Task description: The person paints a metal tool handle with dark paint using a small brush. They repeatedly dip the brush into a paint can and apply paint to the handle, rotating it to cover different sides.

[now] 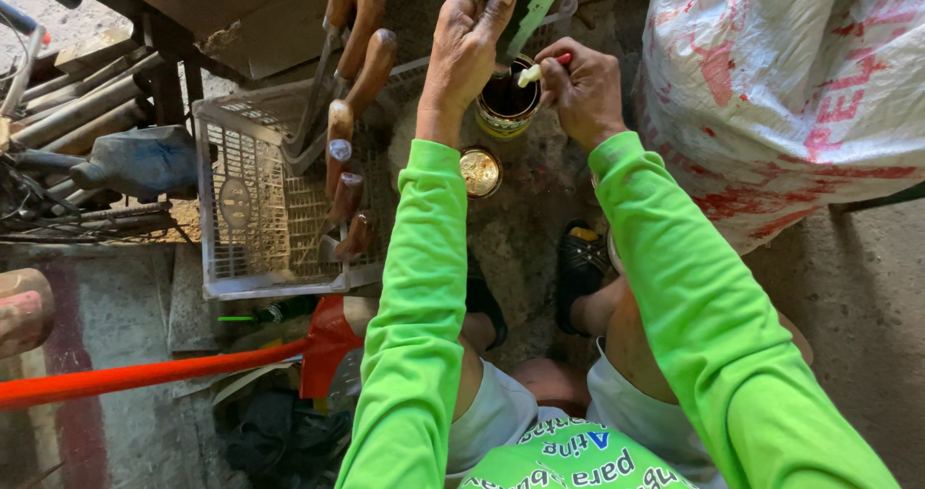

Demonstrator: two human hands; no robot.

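I see my left hand (465,51) gripping a green-edged blade (528,7) upright over the open tin can (507,99) on the floor, while my right hand (581,89) pinches a small brush (533,73) at its rim, lid (479,171) just beside.

Open can (508,99) hemmed in closely, grey plastic crate (252,200) of wooden-handled tools (352,84) crowding the left, bulging white sack (780,94) walling off the right, loose can lid (480,172) just in front — bare concrete floor (848,287) lay free only at lower right.
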